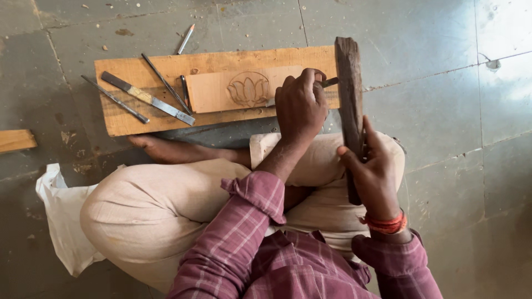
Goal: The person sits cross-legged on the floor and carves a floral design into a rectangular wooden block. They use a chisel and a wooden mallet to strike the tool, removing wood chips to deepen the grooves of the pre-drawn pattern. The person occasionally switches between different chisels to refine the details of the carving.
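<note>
Your grey tiled floor (443, 111) carries a broad wooden board (119, 119) under your left grip (301, 105). Beyond that grip lies a pencil (186, 39); well left of it, a white cloth (61, 216) and a wood offcut (15, 139).

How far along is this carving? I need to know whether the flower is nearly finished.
The lotus outline is already cut into the small wood panel, which lies on a larger plank. The left hand holds a chisel at the flower's right side, and the right hand grips a dark wooden mallet. The ground around the petals looks uncut, so relief work seemingly remains.
</note>
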